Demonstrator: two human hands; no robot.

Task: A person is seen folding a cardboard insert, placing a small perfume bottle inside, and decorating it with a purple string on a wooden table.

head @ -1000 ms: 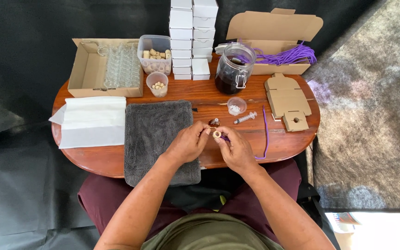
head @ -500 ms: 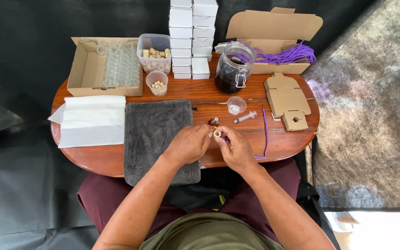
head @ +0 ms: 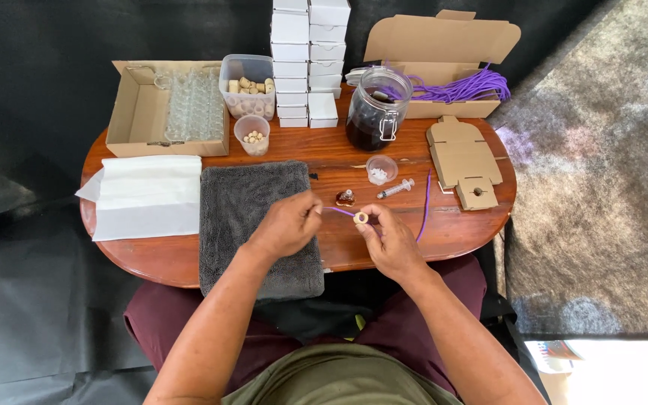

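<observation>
an oval wooden table (head: 189,259) carries a grey microfibre cloth (head: 253,217) at its front middle, folded white paper (head: 148,196) to its left, an open cardboard box of glass vials (head: 166,109) behind that, and a dark-filled glass jar (head: 375,112) toward the back. the left hand (head: 288,223) rests over the cloth's right edge, fingertips pinched on a purple cord (head: 339,211). the right hand (head: 391,240) pinches a small cork ring (head: 361,218) just above the table front, the cord running to it. a tiny amber bottle (head: 346,198) stands just behind.
</observation>
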